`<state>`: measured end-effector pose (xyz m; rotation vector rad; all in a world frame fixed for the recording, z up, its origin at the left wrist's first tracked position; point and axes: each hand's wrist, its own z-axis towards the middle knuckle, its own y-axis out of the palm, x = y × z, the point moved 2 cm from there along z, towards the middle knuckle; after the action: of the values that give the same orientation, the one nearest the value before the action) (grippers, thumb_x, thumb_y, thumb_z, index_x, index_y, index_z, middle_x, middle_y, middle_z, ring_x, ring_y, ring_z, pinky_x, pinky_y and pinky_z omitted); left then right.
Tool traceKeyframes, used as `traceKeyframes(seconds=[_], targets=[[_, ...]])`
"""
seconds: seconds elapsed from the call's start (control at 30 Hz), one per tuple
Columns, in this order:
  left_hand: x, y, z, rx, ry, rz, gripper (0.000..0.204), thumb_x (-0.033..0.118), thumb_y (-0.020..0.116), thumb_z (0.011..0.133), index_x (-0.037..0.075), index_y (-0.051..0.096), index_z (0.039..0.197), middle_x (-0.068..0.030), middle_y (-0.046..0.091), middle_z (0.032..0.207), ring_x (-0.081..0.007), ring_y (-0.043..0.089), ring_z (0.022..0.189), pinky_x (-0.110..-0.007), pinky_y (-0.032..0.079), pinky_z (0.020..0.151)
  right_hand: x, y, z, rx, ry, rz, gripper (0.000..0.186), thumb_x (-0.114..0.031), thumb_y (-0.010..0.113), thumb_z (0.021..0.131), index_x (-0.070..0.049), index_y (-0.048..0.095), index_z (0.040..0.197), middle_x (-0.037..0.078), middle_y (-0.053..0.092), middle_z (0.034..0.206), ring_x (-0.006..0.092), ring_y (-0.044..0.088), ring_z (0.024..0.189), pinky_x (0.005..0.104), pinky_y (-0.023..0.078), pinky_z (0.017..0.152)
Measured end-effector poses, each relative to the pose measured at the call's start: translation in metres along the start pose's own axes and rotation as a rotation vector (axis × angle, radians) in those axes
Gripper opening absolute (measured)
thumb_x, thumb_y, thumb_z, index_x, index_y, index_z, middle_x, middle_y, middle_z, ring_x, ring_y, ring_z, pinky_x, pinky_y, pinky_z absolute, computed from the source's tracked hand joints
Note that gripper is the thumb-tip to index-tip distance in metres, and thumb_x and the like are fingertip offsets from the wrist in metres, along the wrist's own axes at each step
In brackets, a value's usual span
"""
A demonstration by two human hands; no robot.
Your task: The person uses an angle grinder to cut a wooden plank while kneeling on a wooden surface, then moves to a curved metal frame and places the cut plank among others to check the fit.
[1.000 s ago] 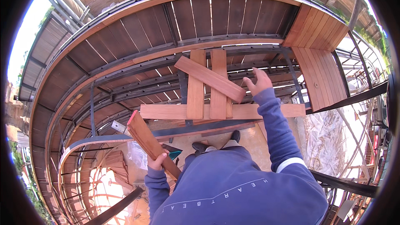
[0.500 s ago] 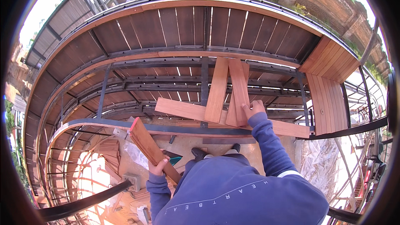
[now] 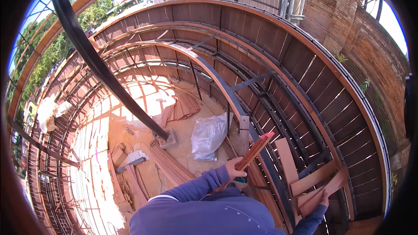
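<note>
My left hand (image 3: 234,169) is closed around a long wooden plank (image 3: 256,149) with a red-painted end, which slants up and to the right in front of my body. A small green item (image 3: 239,179) shows just below that hand; its kind is unclear. At the lower right, my right hand (image 3: 324,197) grips the edge of a reddish wooden board (image 3: 335,180). Beneath and beside it, other loose boards (image 3: 286,159) lie crossed over the dark metal bench frame (image 3: 272,176). My right fingers are partly hidden by the board.
A curved metal rail (image 3: 217,78) with tiered slats sweeps around. Left of me, a thick dark post (image 3: 117,91) slants to a concrete block (image 3: 166,139). On the floor are a clear plastic bag (image 3: 209,137), fanned planks (image 3: 185,106) and long boards (image 3: 170,163).
My view has swung left, bringing the floor and post into sight. My left hand still holds the red-ended plank; my right hand stays at the loose boards, where one board has tilted.
</note>
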<state>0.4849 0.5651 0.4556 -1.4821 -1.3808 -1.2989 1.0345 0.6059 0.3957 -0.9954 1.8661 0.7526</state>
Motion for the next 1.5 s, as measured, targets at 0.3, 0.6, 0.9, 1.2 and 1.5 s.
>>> traceKeyframes(seconds=[0.3, 0.6, 0.9, 1.2, 1.5], targets=[[-0.003, -0.019, -0.006, 0.198, 0.112, 0.181, 0.061, 0.025, 0.081, 0.067, 0.006, 0.058, 0.120, -0.0118, 0.062, 0.104, -0.0237, 0.060, 0.100, -0.037, 0.047, 0.089, -0.006, 0.073, 0.028, 0.198, 0.064, -0.400, 0.059, -0.044, 0.070, 0.082, 0.005, 0.062, 0.114, 0.013, 0.065, 0.105, 0.0241, 0.062, 0.091, 0.0351, 0.050, 0.086], [0.001, -0.028, -0.028, 0.453, 0.136, 0.361, 0.063, 0.033, 0.080, 0.062, 0.004, 0.059, 0.114, -0.0180, 0.063, 0.102, -0.0337, 0.062, 0.098, -0.041, 0.049, 0.084, -0.020, 0.166, 0.009, -0.051, -0.003, -0.409, 0.059, -0.041, 0.071, 0.082, 0.006, 0.062, 0.116, 0.014, 0.066, 0.107, 0.0244, 0.062, 0.094, 0.0346, 0.051, 0.086], [0.003, -0.001, -0.054, 0.524, 0.156, 0.259, 0.058, 0.031, 0.080, 0.064, 0.004, 0.061, 0.112, -0.0182, 0.064, 0.103, -0.0326, 0.062, 0.096, -0.038, 0.048, 0.086, -0.022, 0.087, 0.019, -0.146, 0.076, -0.160, 0.058, -0.038, 0.072, 0.081, 0.006, 0.061, 0.117, 0.015, 0.066, 0.109, 0.0246, 0.062, 0.096, 0.0342, 0.051, 0.086], [-0.020, -0.005, -0.109, 0.522, -0.029, -0.303, 0.043, 0.005, 0.064, 0.077, -0.003, 0.053, 0.118, -0.0122, 0.062, 0.088, -0.0229, 0.065, 0.077, -0.035, 0.056, 0.071, 0.028, 0.102, 0.049, -0.143, 0.249, 0.160, 0.041, -0.025, 0.072, 0.079, 0.002, 0.064, 0.109, 0.011, 0.068, 0.098, 0.0250, 0.065, 0.084, 0.0381, 0.053, 0.082], [-0.013, 0.024, -0.073, 0.376, 0.089, -0.153, 0.047, 0.009, 0.064, 0.075, -0.002, 0.052, 0.119, -0.0119, 0.060, 0.092, -0.0227, 0.064, 0.082, -0.035, 0.054, 0.074, -0.033, 0.114, 0.008, -0.216, 0.221, 0.150, 0.034, -0.024, 0.071, 0.080, -0.001, 0.065, 0.103, 0.011, 0.069, 0.094, 0.0260, 0.068, 0.080, 0.0363, 0.056, 0.077]])
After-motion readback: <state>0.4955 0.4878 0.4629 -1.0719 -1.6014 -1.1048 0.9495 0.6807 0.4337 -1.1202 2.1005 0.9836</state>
